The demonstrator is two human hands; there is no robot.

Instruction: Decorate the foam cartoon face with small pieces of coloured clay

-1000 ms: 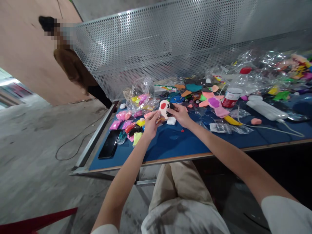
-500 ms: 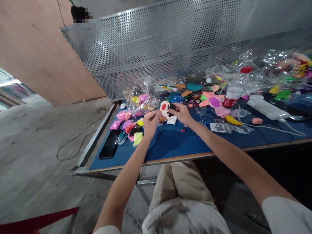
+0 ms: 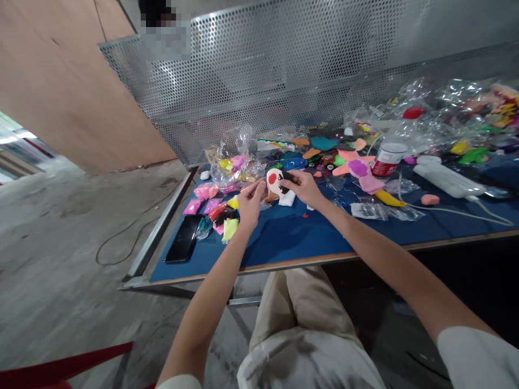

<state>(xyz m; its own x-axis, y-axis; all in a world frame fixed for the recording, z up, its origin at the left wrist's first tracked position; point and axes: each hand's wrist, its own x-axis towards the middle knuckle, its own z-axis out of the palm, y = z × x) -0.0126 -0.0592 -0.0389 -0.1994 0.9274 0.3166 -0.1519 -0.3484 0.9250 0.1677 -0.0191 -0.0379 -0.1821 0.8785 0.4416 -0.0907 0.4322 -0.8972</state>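
Observation:
A flat, pale clay face (image 3: 273,186) with a round red cheek, small dark features and a black part on its right is held up over the blue tabletop (image 3: 284,243). My right hand (image 3: 304,187) pinches it by the black right side, thumb across the front. Just left of the face, my left hand (image 3: 250,201) has its thumb and fingertips pressed together; whether something tiny is between them cannot be made out. A white clay packet (image 3: 287,199) lies beneath the face. A tiny red bit (image 3: 305,216) rests on the table nearer to me.
Left of my hands are colourful clay packets (image 3: 230,229) and a black phone (image 3: 183,239). To the right stand a red-capped bottle (image 3: 389,156), a clay figure (image 3: 367,175) and a white device (image 3: 448,178) with a cable. A perforated metal panel (image 3: 259,70) backs the table; a person is behind it.
My left fingertips have drawn slightly away from the face's left edge and pinch together. My right hand keeps its hold on the face. The view has shifted a little.

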